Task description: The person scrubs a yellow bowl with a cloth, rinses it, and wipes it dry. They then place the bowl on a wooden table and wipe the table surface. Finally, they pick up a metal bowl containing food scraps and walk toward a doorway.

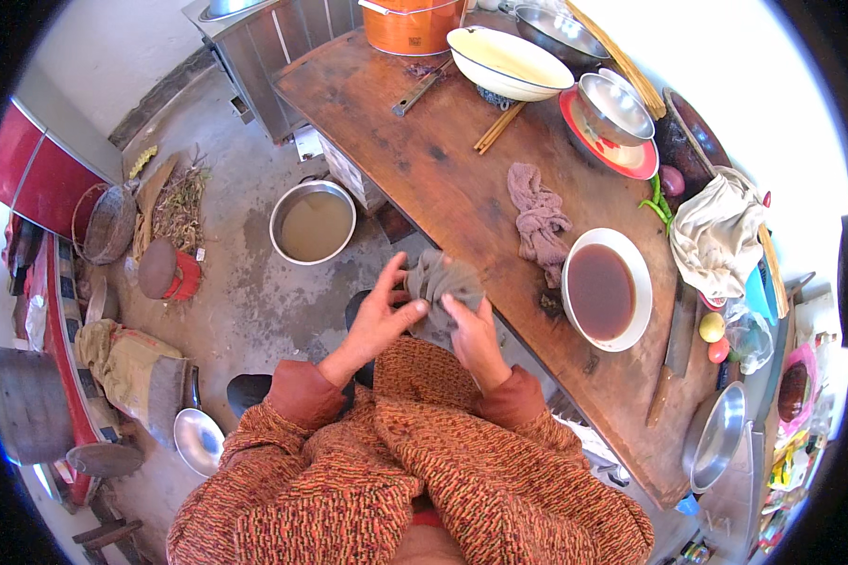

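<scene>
Between my hands, in front of my body and beside the table's near edge, is a bunched grey cloth (440,285). My right hand (471,337) grips it from the right, thumb pressed into its folds. On the other side my left hand (375,315) has its thumb and fingers curved around the cloth's left edge. Close by on the wooden table (424,160) lies a crumpled mauve cloth (537,221). A white bowl (639,282) of reddish-brown liquid stands to the right of it. On the floor, a metal basin (280,226) holds murky water.
A cleaver (676,348) lies near the table's right side, with a metal bowl (716,438) beyond it. Further back are an enamel basin (509,61), chopsticks (499,127) and an orange bucket (410,28). A small pan (198,441) and a sack (137,372) are on the left floor.
</scene>
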{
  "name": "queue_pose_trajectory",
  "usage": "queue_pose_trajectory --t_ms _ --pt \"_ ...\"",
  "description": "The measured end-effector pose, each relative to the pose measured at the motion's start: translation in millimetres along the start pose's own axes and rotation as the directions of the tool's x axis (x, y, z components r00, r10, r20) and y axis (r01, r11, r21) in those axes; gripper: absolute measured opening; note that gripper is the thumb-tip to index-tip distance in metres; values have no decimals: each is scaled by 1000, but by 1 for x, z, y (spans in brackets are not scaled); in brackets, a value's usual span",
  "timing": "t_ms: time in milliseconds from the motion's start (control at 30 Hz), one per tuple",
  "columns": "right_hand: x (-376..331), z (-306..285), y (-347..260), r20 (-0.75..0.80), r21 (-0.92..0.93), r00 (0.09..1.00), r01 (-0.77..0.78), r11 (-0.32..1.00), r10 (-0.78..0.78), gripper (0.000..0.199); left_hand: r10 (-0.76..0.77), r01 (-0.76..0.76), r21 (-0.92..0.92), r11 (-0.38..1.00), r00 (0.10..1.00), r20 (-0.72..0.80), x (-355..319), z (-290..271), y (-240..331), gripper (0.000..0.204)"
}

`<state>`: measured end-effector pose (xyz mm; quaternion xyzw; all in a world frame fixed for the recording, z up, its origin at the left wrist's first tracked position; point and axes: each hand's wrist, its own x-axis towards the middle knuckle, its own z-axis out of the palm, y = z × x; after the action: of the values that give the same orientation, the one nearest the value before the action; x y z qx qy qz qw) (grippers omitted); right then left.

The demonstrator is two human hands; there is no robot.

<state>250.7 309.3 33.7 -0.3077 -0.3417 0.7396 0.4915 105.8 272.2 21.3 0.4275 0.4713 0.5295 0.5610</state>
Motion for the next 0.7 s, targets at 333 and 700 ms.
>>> queue_pose_trajectory --t_ms 333,700 --pt "168 2 -120 33 -980 670 167 107 -742 32 -82 101 52 994 957 -279 -61 -77 -39 31" --pt "241 -61 -70 -314 -808 782 -519 -281 -539 61 -273 308 -30 951 791 -547 -135 -128 -84 26"
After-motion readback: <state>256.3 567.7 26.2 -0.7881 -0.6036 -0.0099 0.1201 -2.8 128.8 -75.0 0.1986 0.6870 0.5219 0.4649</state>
